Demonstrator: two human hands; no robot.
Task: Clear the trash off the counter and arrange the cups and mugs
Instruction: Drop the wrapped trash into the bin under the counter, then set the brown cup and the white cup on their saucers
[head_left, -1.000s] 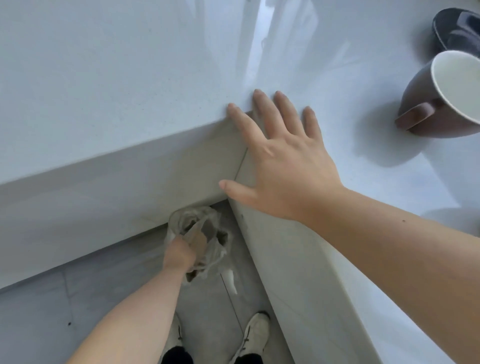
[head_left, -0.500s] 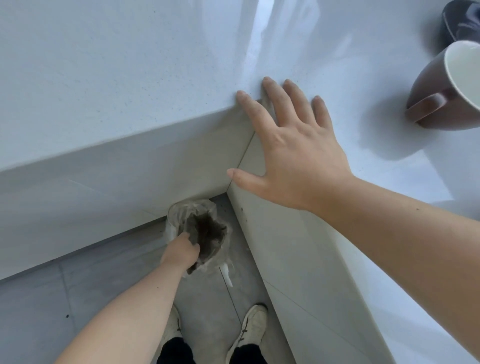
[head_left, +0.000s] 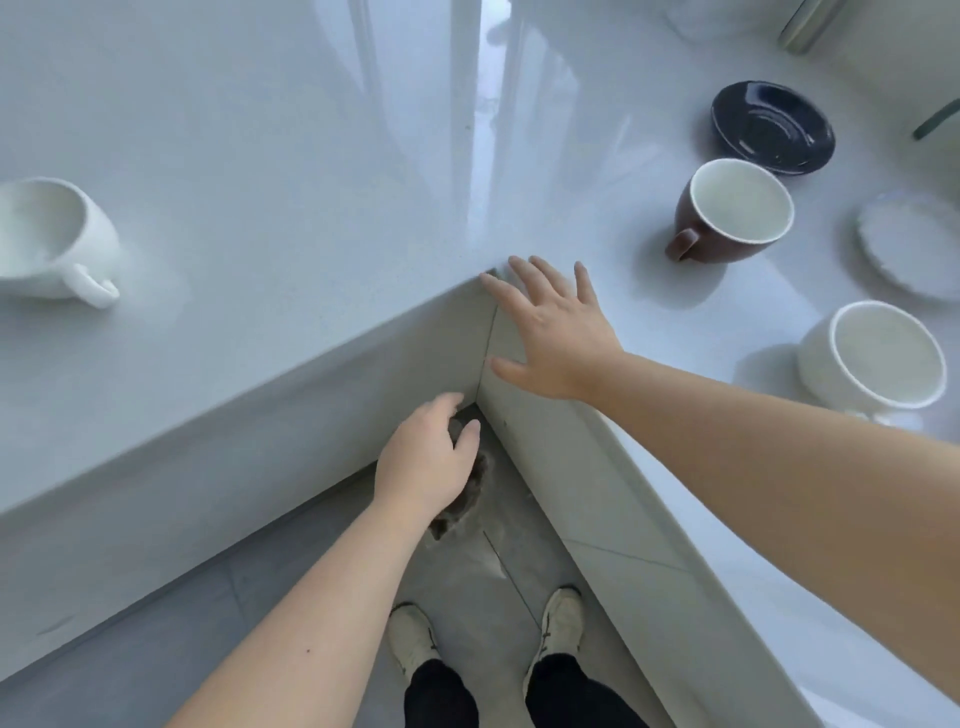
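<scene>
Right hand (head_left: 558, 332) spread flat and empty on the inner counter (head_left: 291, 171) corner mid-frame, left hand (head_left: 426, 462) below it curled over a dark crumpled trash bag (head_left: 465, 506), grip unclear, brown mug (head_left: 732, 218) upper right, white cup (head_left: 878, 358) at right, white mug (head_left: 52, 239) far left.

The white counter (head_left: 311, 156) bears two white cups (head_left: 52, 239) (head_left: 878, 358), a brown mug (head_left: 727, 218) and a dark saucer (head_left: 774, 127).
</scene>
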